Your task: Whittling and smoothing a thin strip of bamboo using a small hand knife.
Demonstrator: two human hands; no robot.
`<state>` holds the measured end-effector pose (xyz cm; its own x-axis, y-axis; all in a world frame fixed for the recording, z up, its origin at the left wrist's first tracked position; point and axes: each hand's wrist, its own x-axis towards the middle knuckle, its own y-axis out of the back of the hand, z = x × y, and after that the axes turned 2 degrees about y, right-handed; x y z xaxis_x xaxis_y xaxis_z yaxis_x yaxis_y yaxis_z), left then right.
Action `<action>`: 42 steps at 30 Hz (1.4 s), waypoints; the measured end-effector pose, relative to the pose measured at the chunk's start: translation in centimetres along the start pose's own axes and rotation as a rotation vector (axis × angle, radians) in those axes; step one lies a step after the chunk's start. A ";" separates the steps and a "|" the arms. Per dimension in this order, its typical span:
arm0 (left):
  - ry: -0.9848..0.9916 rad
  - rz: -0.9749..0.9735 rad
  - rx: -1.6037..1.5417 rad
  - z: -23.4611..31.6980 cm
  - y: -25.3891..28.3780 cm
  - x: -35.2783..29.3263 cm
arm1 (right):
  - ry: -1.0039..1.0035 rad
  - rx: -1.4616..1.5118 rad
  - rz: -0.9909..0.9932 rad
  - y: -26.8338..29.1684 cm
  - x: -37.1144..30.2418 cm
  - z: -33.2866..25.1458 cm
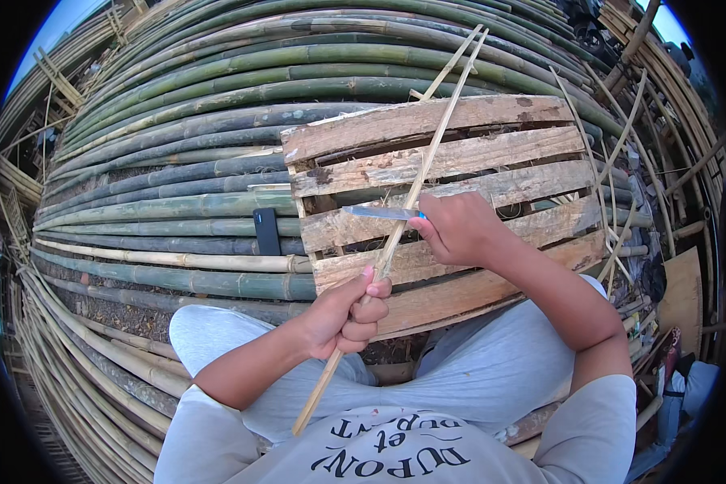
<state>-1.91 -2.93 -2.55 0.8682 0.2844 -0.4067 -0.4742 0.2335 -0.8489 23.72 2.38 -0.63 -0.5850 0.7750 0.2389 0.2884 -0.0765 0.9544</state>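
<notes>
My left hand [351, 313] is wrapped round the lower part of a long, thin bamboo strip [429, 153]. The strip slants from near my shirt up and away to the right, across a low slatted wooden platform [452, 113]. In my right hand [464, 227] is a knife [379, 212], gripped by its blue handle. Its blade points left and lies across the strip, a little beyond my left hand. Thin shavings show on the strip near the blade. A second bamboo strip [452, 64] meets the first one near its far end.
Rows of green bamboo poles [218, 85] fill the ground beyond and to the left. A dark phone [266, 231] rests on poles left of the platform. Loose thin strips [621, 145] lean at the right, near a brown board [682, 298]. Paler poles [81, 379] lie at the lower left.
</notes>
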 end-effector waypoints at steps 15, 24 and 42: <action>0.069 -0.042 0.030 -0.1 0.5 0.8 | -0.216 -0.027 0.125 1.5 0.3 6.4; 0.054 -0.026 0.025 -0.3 0.6 0.5 | -0.200 -0.033 -0.067 2.2 -0.3 2.4; 0.053 -0.027 -0.046 0.1 0.7 0.9 | -0.447 -0.061 0.205 2.7 1.0 7.1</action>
<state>-1.49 -2.48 -3.44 0.8878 0.2285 -0.3994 -0.4440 0.1974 -0.8740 29.25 7.40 0.88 -0.1348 0.9322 0.3358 0.3107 -0.2820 0.9077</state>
